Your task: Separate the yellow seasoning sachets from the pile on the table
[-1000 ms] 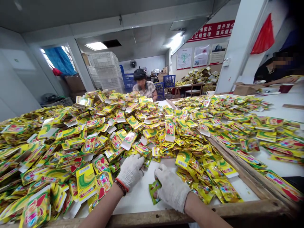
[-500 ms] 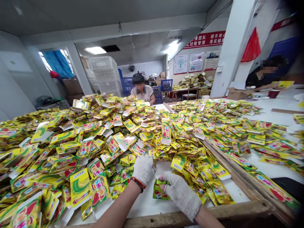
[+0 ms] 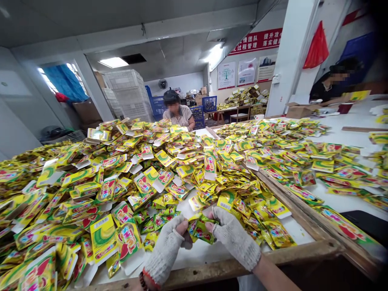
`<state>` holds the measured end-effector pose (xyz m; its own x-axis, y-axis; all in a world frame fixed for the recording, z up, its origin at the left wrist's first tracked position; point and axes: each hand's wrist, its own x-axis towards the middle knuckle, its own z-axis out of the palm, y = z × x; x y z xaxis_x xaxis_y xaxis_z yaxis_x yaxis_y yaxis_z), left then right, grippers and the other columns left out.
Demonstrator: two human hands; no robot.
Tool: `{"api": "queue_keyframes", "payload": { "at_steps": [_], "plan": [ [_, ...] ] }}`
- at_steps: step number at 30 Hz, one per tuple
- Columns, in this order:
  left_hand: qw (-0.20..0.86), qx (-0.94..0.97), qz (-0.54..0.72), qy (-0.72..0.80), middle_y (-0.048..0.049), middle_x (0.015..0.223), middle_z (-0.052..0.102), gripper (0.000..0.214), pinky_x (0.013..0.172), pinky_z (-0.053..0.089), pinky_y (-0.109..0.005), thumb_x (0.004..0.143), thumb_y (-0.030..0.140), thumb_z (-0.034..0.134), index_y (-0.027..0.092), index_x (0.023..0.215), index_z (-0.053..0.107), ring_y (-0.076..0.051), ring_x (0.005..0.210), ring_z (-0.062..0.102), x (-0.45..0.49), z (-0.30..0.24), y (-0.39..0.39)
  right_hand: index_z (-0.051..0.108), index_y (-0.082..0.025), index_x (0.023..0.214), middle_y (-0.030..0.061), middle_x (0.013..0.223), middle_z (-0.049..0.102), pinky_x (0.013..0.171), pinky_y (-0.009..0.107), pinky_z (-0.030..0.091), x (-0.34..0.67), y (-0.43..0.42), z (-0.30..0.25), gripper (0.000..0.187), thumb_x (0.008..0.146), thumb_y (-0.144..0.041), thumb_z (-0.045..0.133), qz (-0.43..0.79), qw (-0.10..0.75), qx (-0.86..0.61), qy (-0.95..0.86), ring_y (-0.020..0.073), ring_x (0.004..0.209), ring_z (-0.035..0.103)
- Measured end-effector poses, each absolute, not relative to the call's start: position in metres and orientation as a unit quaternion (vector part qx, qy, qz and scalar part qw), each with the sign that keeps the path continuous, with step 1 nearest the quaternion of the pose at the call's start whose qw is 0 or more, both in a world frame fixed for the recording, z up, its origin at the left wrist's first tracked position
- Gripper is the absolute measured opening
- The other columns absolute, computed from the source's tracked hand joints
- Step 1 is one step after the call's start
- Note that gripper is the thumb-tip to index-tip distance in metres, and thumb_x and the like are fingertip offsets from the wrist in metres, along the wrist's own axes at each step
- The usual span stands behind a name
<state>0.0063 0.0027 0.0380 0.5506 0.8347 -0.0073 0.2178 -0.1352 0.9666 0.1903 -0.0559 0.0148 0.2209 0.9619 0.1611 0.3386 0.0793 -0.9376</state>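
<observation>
Green foil sachets [image 3: 200, 228] — held sideways (roughly) — between left hand [image 3: 165, 249] and right hand [image 3: 235, 238]

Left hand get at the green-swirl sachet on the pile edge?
Likely yes: the left hand is close, only a flat red-printed sachet between, but it must first release the green sachets.

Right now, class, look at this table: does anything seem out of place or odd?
The sachets held between the left hand and right hand stand out: they look greener than the yellow sachets heaped around them.
</observation>
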Motion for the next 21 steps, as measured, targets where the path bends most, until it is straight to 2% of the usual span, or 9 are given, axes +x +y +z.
{"api": "queue_keyframes", "payload": {
  "at_steps": [3, 6, 8, 11, 12, 15, 18, 21],
  "plan": [
    [0.611, 0.628, 0.304, 0.372, -0.0021, 0.065, 0.061, 0.044, 0.050, 0.047, -0.023, 0.085, 0.059, 0.051, 0.015, 0.081, 0.057, -0.013, 0.053, 0.058, 0.010, 0.028, -0.001, 0.056, -0.019, 0.081, 0.0019, 0.081, 0.063, 0.070, 0.028, 0.048, 0.189, -0.057, 0.015, 0.010, 0.077, -0.027, 0.055, 0.309, 0.492, -0.598, -0.552, 0.0171, 0.076, 0.058],
    [0.627, 0.610, 0.308, 0.375, -0.0010, 0.066, 0.062, 0.041, 0.047, 0.048, -0.023, 0.080, 0.056, 0.060, 0.016, 0.087, 0.057, -0.013, 0.050, 0.058, 0.010, 0.020, 0.000, 0.056, -0.019, 0.079, 0.0008, 0.077, 0.062, 0.067, 0.027, 0.048, 0.188, -0.059, 0.017, 0.007, 0.076, -0.026, 0.057, 0.320, 0.470, -0.599, -0.564, 0.0165, 0.073, 0.058],
    [0.612, 0.610, 0.311, 0.395, 0.0005, 0.060, 0.060, 0.038, 0.045, 0.045, -0.021, 0.081, 0.055, 0.060, 0.017, 0.086, 0.056, -0.012, 0.047, 0.056, 0.007, 0.018, -0.001, 0.057, -0.019, 0.078, 0.0023, 0.084, 0.064, 0.075, 0.028, 0.048, 0.188, -0.060, 0.019, 0.007, 0.075, -0.024, 0.060, 0.295, 0.468, -0.603, -0.575, 0.0178, 0.081, 0.059],
    [0.551, 0.666, 0.294, 0.408, 0.0022, 0.050, 0.056, 0.033, 0.046, 0.037, -0.018, 0.083, 0.049, 0.057, 0.017, 0.075, 0.055, -0.010, 0.045, 0.050, 0.004, 0.019, -0.004, 0.057, -0.019, 0.077, 0.0063, 0.109, 0.063, 0.092, 0.031, 0.045, 0.187, -0.063, 0.022, 0.007, 0.073, -0.022, 0.062, 0.261, 0.479, -0.594, -0.592, 0.0207, 0.101, 0.057],
    [0.534, 0.685, 0.285, 0.405, 0.0026, 0.049, 0.055, 0.032, 0.047, 0.036, -0.018, 0.084, 0.047, 0.056, 0.017, 0.071, 0.054, -0.009, 0.045, 0.048, 0.003, 0.021, -0.006, 0.057, -0.019, 0.078, 0.0073, 0.108, 0.064, 0.091, 0.032, 0.045, 0.187, -0.064, 0.023, 0.007, 0.073, -0.022, 0.061, 0.267, 0.469, -0.597, -0.594, 0.0213, 0.100, 0.058],
    [0.522, 0.702, 0.289, 0.388, 0.0029, 0.055, 0.054, 0.030, 0.049, 0.036, -0.018, 0.082, 0.042, 0.057, 0.018, 0.065, 0.051, -0.009, 0.051, 0.047, 0.004, 0.023, -0.008, 0.058, -0.019, 0.079, 0.0070, 0.090, 0.067, 0.079, 0.033, 0.049, 0.187, -0.064, 0.021, 0.009, 0.076, -0.027, 0.057, 0.293, 0.441, -0.608, -0.591, 0.0209, 0.084, 0.061],
    [0.542, 0.681, 0.316, 0.379, 0.0020, 0.066, 0.057, 0.026, 0.053, 0.040, -0.018, 0.079, 0.041, 0.062, 0.017, 0.071, 0.054, -0.010, 0.059, 0.051, 0.007, 0.022, -0.006, 0.058, -0.019, 0.075, 0.0056, 0.085, 0.065, 0.078, 0.032, 0.048, 0.188, -0.062, 0.019, 0.012, 0.074, -0.031, 0.058, 0.255, 0.488, -0.611, -0.569, 0.0202, 0.082, 0.060],
    [0.596, 0.616, 0.322, 0.402, 0.0023, 0.069, 0.058, 0.031, 0.052, 0.044, -0.020, 0.076, 0.045, 0.068, 0.017, 0.078, 0.055, -0.011, 0.057, 0.053, 0.008, 0.017, -0.004, 0.057, -0.020, 0.079, 0.0009, 0.068, 0.060, 0.058, 0.028, 0.047, 0.184, -0.058, 0.019, 0.020, 0.073, -0.040, 0.057, 0.294, 0.546, -0.641, -0.453, 0.0172, 0.063, 0.057]
  ]
}}
